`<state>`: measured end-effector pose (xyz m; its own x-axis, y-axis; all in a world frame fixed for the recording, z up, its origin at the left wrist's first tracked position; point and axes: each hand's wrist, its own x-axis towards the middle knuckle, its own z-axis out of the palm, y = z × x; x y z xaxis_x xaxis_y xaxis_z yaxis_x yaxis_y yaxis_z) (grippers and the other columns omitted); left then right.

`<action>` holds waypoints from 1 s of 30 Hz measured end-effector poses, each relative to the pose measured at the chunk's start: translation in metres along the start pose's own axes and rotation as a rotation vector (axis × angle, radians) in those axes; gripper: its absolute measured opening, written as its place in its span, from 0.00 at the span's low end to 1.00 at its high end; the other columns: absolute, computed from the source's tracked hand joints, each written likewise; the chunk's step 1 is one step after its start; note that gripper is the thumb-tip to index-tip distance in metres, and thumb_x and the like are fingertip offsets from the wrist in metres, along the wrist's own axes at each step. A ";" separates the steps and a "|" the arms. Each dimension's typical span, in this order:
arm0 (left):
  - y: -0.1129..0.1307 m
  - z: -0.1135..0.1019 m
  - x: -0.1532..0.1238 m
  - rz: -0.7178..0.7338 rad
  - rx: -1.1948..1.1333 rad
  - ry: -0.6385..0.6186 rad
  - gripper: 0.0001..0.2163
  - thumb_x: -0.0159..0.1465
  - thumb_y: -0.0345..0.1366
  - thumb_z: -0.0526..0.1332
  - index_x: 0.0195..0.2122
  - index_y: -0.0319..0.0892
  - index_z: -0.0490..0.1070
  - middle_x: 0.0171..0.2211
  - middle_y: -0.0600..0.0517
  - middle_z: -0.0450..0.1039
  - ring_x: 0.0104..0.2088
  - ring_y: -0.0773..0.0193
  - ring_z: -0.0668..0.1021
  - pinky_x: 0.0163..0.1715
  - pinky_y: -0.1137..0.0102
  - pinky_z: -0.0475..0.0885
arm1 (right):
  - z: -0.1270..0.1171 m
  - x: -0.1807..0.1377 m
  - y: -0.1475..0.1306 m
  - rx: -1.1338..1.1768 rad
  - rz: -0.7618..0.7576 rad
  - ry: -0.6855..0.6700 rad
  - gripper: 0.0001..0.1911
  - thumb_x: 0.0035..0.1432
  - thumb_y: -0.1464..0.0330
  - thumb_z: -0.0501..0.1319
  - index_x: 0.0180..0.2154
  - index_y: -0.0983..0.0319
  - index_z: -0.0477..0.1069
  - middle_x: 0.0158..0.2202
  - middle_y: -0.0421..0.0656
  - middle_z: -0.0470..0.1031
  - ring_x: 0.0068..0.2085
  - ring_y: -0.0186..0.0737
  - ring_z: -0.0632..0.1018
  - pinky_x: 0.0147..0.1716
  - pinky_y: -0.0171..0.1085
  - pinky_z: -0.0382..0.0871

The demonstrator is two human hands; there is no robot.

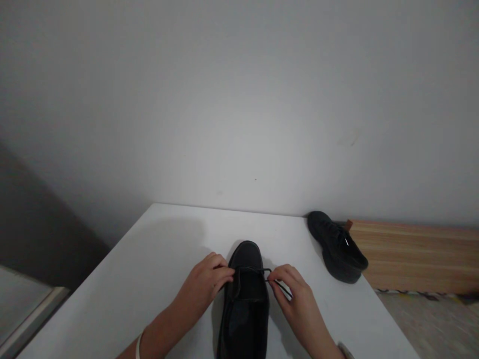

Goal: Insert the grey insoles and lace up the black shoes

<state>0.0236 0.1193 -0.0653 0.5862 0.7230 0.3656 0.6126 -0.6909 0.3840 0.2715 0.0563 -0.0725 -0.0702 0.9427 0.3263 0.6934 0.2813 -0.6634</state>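
A black shoe (245,299) lies on the white table (149,264), toe pointing away from me. My left hand (204,286) is closed in a pinch on the shoe's lace (251,269) at the left side of the lacing. My right hand (295,294) pinches the other end of the lace at the right side. The lace runs taut across the shoe between both hands.
A second black shoe (337,247) rests at the table's far right corner, toe toward the wall. A plain white wall stands right behind the table. A wooden board (411,254) lies to the right, below table level. The table's left edge drops to a dark floor.
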 end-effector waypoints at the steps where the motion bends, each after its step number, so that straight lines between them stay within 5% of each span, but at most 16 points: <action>1: 0.000 0.000 0.000 0.011 -0.009 -0.004 0.07 0.66 0.26 0.63 0.38 0.43 0.80 0.33 0.51 0.78 0.35 0.62 0.78 0.35 0.70 0.75 | 0.000 0.000 0.000 -0.023 -0.007 0.003 0.09 0.66 0.72 0.54 0.36 0.58 0.72 0.37 0.45 0.74 0.41 0.47 0.75 0.41 0.44 0.70; 16: 0.016 -0.010 0.001 -0.013 0.076 -0.049 0.09 0.66 0.23 0.57 0.36 0.43 0.72 0.32 0.52 0.78 0.35 0.59 0.77 0.36 0.67 0.71 | 0.003 0.001 -0.011 -0.047 0.057 -0.014 0.10 0.63 0.77 0.54 0.34 0.58 0.70 0.34 0.43 0.72 0.31 0.41 0.75 0.32 0.38 0.69; 23: 0.021 -0.012 0.001 -0.056 0.074 -0.162 0.13 0.67 0.22 0.56 0.47 0.45 0.74 0.38 0.51 0.78 0.38 0.59 0.79 0.40 0.67 0.73 | 0.000 0.002 -0.012 -0.018 0.051 -0.008 0.09 0.64 0.75 0.53 0.33 0.58 0.68 0.32 0.43 0.71 0.31 0.42 0.74 0.31 0.37 0.67; 30: 0.018 -0.006 0.001 0.077 0.114 -0.144 0.15 0.70 0.26 0.56 0.51 0.51 0.77 0.37 0.52 0.73 0.35 0.63 0.77 0.35 0.71 0.73 | 0.002 0.008 -0.015 0.037 0.075 -0.035 0.12 0.66 0.72 0.49 0.33 0.60 0.69 0.34 0.46 0.71 0.35 0.44 0.75 0.36 0.41 0.67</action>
<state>0.0317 0.1078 -0.0530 0.6988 0.6656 0.2619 0.6140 -0.7460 0.2579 0.2592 0.0596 -0.0609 -0.0442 0.9668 0.2516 0.6707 0.2154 -0.7098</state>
